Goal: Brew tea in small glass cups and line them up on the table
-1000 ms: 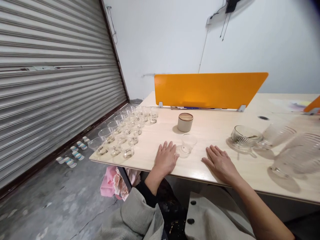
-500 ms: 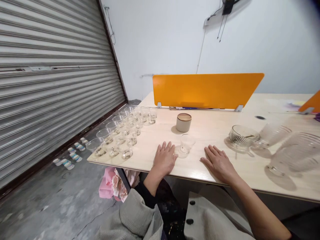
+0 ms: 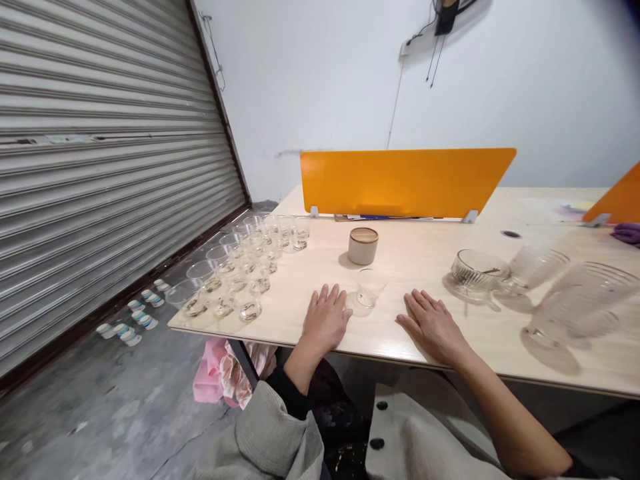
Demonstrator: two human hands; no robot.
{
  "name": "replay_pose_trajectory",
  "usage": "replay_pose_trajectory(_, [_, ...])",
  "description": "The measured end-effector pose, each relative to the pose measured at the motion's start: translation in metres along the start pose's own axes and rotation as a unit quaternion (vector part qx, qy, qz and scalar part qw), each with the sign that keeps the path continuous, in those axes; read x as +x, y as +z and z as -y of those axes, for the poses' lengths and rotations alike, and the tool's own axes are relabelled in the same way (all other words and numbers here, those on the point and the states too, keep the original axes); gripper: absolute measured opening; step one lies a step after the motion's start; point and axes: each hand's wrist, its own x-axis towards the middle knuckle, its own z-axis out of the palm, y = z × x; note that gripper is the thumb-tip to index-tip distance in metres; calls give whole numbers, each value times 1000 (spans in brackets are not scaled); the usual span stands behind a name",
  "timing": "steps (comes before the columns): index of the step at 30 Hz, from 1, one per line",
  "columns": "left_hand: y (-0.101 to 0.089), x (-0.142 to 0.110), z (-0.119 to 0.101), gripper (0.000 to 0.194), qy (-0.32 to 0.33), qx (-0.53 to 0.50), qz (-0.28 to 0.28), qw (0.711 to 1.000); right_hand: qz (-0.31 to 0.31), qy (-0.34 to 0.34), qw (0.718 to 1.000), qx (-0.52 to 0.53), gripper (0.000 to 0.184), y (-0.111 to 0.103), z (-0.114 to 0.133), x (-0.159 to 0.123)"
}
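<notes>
Tabletop (image 3: 310, 270): pale wood, with an orange divider (image 3: 400, 183) at its back, before a white wall (image 3: 300, 73).
Left grip (image 3: 325, 325): open and empty, palm down, fingers resting near the front edge.
Right grip (image 3: 437, 330): also open, flat on the wood, holding nothing.
Single clear cup (image 3: 371, 287): upright between both hands, nearer the left thumb; it looks thin, so light, even pressure would suit it.
Lidded pot (image 3: 363, 248): just behind that cup, limiting reach from the back.
Cup rows (image 3: 251, 308): close-set at the left end; a sweeping sleeve could knock them.
Ribbed glass vessel (image 3: 480, 270): beyond the right fingers, something thin inside.
Nested cups (image 3: 587, 293): tilted stacks, far right; low wrists would be safer.
</notes>
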Motion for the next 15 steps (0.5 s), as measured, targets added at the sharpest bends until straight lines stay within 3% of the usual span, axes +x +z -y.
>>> replay_pose_trajectory(15, [-2, -1, -1, 54, -3, -2, 8, 1000, 11, 7, 1000, 3, 64, -2, 2, 0])
